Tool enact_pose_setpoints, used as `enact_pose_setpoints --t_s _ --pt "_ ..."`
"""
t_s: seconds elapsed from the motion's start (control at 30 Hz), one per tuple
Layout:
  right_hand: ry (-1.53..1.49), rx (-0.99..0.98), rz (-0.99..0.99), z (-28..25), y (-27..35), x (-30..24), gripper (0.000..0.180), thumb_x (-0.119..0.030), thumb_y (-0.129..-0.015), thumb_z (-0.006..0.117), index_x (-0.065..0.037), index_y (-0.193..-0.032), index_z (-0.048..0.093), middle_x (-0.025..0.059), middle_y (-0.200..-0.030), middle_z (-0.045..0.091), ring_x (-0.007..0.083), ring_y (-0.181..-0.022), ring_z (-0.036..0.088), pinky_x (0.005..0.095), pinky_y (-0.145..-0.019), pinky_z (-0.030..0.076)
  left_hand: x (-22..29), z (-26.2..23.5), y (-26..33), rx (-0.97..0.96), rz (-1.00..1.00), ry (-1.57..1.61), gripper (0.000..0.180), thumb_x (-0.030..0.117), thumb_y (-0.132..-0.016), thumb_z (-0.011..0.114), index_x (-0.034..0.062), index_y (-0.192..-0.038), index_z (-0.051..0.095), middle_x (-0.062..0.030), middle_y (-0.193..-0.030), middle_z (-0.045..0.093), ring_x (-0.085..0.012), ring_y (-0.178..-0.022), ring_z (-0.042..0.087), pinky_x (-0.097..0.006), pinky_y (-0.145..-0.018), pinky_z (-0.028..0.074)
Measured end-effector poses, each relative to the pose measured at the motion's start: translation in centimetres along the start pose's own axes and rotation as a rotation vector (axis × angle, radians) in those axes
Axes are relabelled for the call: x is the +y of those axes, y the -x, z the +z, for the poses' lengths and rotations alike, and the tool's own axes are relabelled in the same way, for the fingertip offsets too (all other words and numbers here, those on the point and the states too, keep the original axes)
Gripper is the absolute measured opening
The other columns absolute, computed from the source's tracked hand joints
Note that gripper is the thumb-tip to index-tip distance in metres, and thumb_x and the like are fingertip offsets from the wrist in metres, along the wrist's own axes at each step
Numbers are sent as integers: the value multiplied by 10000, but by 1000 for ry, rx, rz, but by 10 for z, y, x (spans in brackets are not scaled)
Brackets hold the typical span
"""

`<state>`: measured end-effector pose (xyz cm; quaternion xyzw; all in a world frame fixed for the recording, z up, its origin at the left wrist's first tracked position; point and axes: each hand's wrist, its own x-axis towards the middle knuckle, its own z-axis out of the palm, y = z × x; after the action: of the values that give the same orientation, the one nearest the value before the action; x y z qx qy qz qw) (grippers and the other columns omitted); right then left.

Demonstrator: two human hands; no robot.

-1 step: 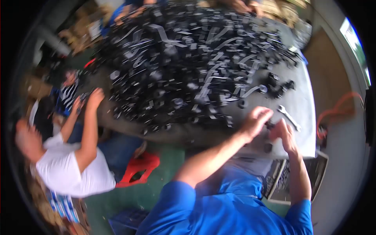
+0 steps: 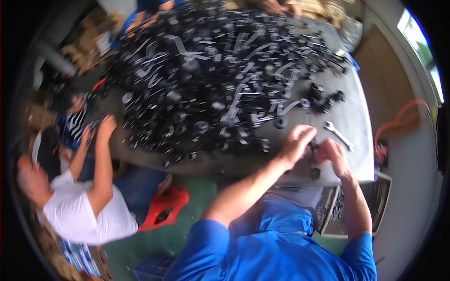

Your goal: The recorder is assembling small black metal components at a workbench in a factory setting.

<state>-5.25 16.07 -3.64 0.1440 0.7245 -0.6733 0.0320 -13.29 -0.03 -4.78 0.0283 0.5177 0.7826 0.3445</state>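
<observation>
Close together over the near right of the table, my two hands meet at a small black part (image 2: 312, 145), which is blurred. My left hand (image 2: 296, 146) has its thumb and fingers closed on the part from the left. From the right, my right hand (image 2: 333, 154) has bent fingers pressed against the same part; its fingertips are partly hidden. A silver open-ended wrench (image 2: 340, 136) lies on the table beyond my right hand. Another small black piece (image 2: 315, 173) rests below my hands, near the table's front edge.
A broad heap of black parts with pale strips (image 2: 201, 84) covers most of the grey table (image 2: 354, 103). A co-worker in a white shirt (image 2: 89, 210) sits at the left on a red stool (image 2: 166, 206). A crate (image 2: 375, 206) stands below the table's right end.
The whole view has shifted slightly, so the table and heap sit a little further left. My hands stay together around the small part, with my right fingers curled a little differently.
</observation>
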Motion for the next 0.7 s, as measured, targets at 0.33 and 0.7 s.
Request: enact_pose_setpoints --t_s 0.33,0.7 --pt "191 -42 -39 -3 11 -7 505 -447 -1012 361 -43 -796 574 25 -626 570 86 -525 502 245 -468 388 0 10 -2 -91 -26 -87 432 410 -960 515 47 -1194 524 -67 -837 546 -74 -488 427 -203 -390 289" --pt "134 -45 135 -9 10 -20 531 -444 -1005 375 -42 -687 516 3 -592 520 85 -556 464 268 -523 401 -2 14 -3 -122 13 -93 433 416 -980 465 48 -1201 523 -69 -865 536 -84 -488 434 -207 -405 307"
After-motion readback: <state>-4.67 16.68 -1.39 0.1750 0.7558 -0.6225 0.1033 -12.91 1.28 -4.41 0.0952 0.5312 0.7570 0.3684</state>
